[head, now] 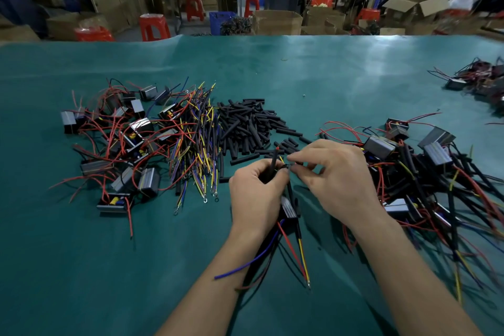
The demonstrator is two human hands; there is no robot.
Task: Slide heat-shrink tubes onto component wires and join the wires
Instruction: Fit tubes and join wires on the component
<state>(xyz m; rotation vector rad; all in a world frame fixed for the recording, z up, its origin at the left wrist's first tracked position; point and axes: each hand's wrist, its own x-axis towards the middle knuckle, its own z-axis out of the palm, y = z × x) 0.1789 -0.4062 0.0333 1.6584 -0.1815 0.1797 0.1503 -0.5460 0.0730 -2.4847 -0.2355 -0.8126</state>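
Observation:
My left hand [255, 194] grips a grey component box [288, 209] and its wires; a black heat-shrink tube [273, 162] stands up from its fingers with a red wire tip showing at the top. My right hand [334, 177] pinches a wire end right beside the left fingertips. Blue, red and yellow wires [293, 251] trail from the box toward me. Loose black tubes [249, 125] lie in a heap just beyond the hands.
A bundle of coloured wires with ring terminals [196, 139] and a pile of component boxes [122, 139] lie to the left. Boxes with tubed wires [425, 177] are heaped at the right, more at the far right [480, 82]. Green mat [109, 267] covers the table.

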